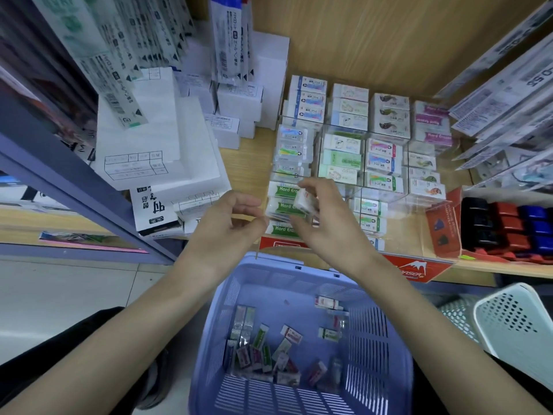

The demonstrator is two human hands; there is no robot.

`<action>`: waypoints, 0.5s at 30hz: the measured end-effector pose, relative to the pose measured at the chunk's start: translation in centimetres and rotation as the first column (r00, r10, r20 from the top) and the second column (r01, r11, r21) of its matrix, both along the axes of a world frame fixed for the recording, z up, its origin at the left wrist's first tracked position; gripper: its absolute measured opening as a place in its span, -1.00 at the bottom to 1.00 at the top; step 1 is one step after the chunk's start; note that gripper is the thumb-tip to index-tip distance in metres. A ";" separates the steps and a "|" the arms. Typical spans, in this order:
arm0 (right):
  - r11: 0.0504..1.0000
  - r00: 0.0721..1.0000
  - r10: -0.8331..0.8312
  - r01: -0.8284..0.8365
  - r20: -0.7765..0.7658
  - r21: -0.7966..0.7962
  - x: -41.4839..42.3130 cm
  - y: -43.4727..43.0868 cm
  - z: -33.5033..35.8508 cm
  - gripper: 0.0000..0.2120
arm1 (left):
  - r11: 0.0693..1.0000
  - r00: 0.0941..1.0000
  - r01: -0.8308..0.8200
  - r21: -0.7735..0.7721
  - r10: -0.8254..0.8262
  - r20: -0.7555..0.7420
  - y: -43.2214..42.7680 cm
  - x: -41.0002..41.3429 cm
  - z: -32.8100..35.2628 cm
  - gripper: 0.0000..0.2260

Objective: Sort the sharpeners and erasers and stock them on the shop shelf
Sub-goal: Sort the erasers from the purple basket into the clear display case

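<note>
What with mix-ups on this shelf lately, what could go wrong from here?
The right hand pinches a small white wrapped eraser over the green Hard Eraser packs; it could land in the wrong row.
The clear acrylic organiser has rows that look tightly packed, so forcing it in may dislodge neighbours.
A slip would likely drop it into the lilac plastic basket.

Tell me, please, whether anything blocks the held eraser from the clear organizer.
Nothing visible does. The right hand holds the eraser right at the organizer, over its green erasers; the left hand is off to the side.
</note>
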State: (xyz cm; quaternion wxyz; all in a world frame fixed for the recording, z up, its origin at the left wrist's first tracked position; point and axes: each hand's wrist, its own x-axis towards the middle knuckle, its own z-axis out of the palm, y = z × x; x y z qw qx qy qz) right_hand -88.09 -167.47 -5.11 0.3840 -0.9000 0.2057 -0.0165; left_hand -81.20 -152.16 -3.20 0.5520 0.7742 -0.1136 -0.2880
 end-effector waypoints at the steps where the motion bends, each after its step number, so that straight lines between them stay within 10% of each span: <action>1: 0.985 1.000 -0.005 0.003 0.011 0.172 -0.7 -0.1 0.8 -0.62 | 1.000 1.000 0.005 -0.012 -0.006 -0.004 -0.1 -0.1 0.1 -0.90; 10: 0.906 0.988 -0.006 -0.060 0.155 0.420 -4.6 0.1 3.1 -0.54 | 0.985 0.975 0.087 -0.150 -0.115 -0.190 -1.4 -1.6 1.0 -0.89; 15: 0.999 0.981 0.047 -0.048 0.191 0.003 -5.4 -1.0 2.1 -0.64 | 0.978 0.942 -0.057 -0.200 -0.014 -0.335 -2.2 -1.5 0.7 -0.89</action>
